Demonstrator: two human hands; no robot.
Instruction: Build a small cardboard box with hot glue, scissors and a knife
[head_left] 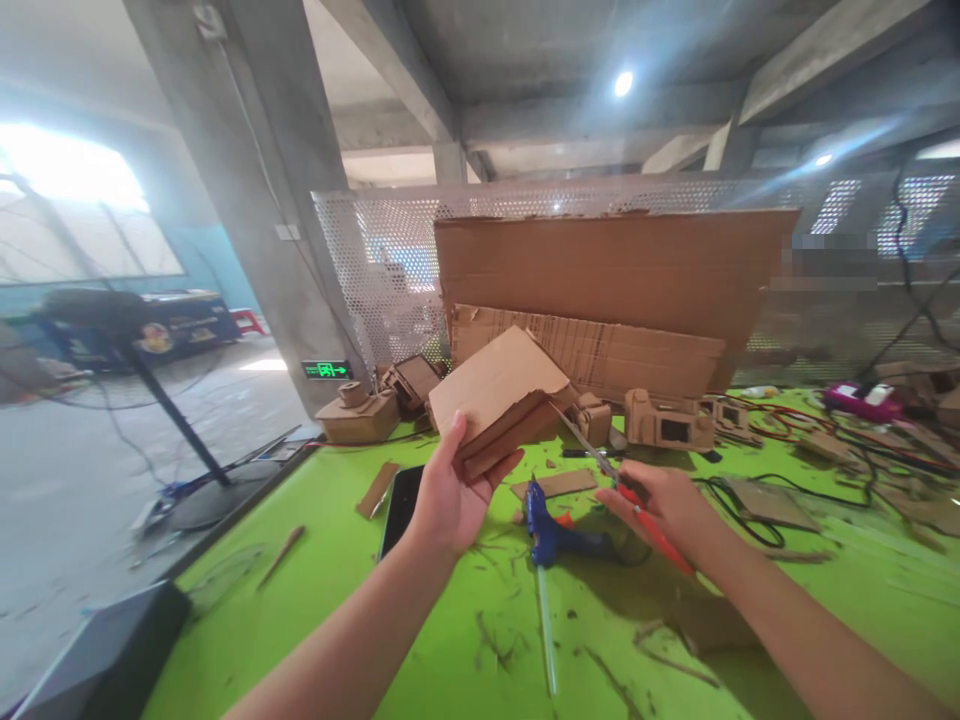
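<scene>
Over the desk (240, 630), left hand (454, 505) grips cardboard box (499, 385), right hand (671, 500) red-handled tool (630, 494); probable step: edge trimming; next, steady box.

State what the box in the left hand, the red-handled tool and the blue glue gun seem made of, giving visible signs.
Box: probably cardboard; matte brown faces and a ragged edge.
Red-handled tool: thin, greyish blades look like metal; smooth red handles, likely plastic.
Blue glue gun: apparently hard plastic; smooth, evenly coloured body.
</scene>
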